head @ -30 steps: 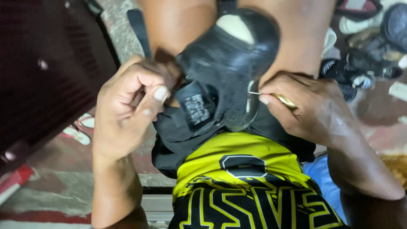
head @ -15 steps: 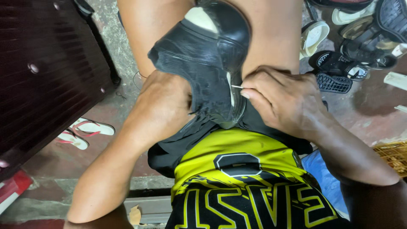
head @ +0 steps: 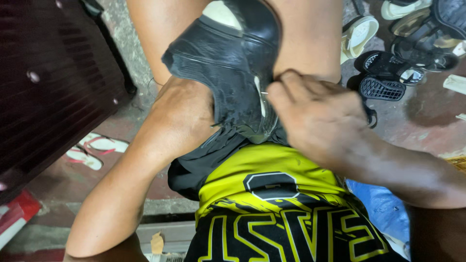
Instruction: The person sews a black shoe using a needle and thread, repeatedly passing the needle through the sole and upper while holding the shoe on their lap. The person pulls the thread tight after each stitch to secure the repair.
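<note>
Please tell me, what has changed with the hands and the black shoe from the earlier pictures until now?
The left hand let go of the shoe's tongue and slid down inside the black shoe. The right hand moved closer to the shoe's edge, its fingers now folded over the needle, so only a short bit shows. The shoe stayed clamped between the knees, sole edge toward the right hand.

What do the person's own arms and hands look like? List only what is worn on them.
Both arms are bare to the frame edge: no sleeves, gloves, watch or rings show on the left hand or right hand. The torso wears a yellow-and-black jersey.
</note>
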Motion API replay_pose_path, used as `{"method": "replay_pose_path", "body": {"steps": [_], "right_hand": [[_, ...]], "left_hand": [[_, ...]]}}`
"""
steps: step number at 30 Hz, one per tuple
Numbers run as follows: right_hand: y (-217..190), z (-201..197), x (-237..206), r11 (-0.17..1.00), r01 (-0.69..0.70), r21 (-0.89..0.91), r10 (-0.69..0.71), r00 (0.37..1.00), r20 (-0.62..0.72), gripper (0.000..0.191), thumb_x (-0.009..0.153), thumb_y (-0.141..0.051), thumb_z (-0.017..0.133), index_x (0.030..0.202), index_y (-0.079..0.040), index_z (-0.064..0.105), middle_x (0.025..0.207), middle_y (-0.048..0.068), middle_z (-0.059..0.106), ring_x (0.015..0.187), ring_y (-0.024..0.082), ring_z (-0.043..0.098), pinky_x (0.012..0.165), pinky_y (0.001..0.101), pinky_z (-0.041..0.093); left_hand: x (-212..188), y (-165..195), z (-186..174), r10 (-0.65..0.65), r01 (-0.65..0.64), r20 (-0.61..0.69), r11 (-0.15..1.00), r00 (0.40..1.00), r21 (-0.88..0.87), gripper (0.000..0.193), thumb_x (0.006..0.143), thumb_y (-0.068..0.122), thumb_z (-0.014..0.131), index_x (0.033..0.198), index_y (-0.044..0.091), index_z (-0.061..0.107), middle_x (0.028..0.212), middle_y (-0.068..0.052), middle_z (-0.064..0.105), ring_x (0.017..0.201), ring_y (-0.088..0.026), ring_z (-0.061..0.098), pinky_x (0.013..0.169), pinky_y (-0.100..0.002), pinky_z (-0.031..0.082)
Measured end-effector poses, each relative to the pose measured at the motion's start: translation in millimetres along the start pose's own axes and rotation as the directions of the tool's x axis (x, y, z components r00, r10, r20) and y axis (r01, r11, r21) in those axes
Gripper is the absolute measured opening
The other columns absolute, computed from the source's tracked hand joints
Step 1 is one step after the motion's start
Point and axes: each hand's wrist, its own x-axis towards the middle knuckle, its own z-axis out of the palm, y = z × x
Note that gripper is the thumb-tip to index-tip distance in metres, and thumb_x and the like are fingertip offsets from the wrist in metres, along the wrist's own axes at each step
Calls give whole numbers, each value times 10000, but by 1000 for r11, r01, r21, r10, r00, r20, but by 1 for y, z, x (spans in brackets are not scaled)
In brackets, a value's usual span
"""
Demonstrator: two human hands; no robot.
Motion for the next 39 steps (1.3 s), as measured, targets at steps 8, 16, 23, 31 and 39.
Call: {"method": "replay_pose_path", "body": {"steps": [8,16,23,31,39], "right_hand": [[7,4,2,994,57,-92,-53,998,46,114,902,-141,624,979,-59,617,861,69,610,783,223,671,665,364,553],[31,1,-1,868,60,-493,-18,996,90,525,930,-642,606,704,-169,622,563,12,543,386,172,521,334,349,401],[57,-4,-23,945,36,-326,-44,999,-16,511,1020,-560,646,722,-146,609,669,-12,586,435,133,473,401,319,350],[52,-20,-32,945,-61,-322,34,995,-89,400,978,-451,671,712,-155,639,662,14,588,518,213,550,463,357,383],[50,-1,-49,981,-144,-129,137,988,-68,382,984,-414,755,751,-133,638,680,29,585,567,231,588,490,386,397]], "left_hand": [[2,8,-3,-6,6,16,1000,1000,-14,163,638,141,755,686,-11,724,720,-265,650,738,-456,665,715,-514,528],[8,7,1,4,-3,6,986,1000,-168,134,662,156,723,728,43,750,758,-224,688,761,-419,695,740,-494,542],[1,0,-5,107,-154,-166,942,980,-298,137,805,102,685,901,14,726,879,-237,694,843,-429,682,759,-476,530],[-57,35,6,-89,-144,-794,965,602,-218,116,915,20,700,1008,-33,655,847,-87,628,723,-249,555,664,-378,467],[-38,82,48,360,-321,-624,930,693,181,237,1046,143,762,1220,13,669,1191,-129,674,995,-214,689,766,-315,578]]}}
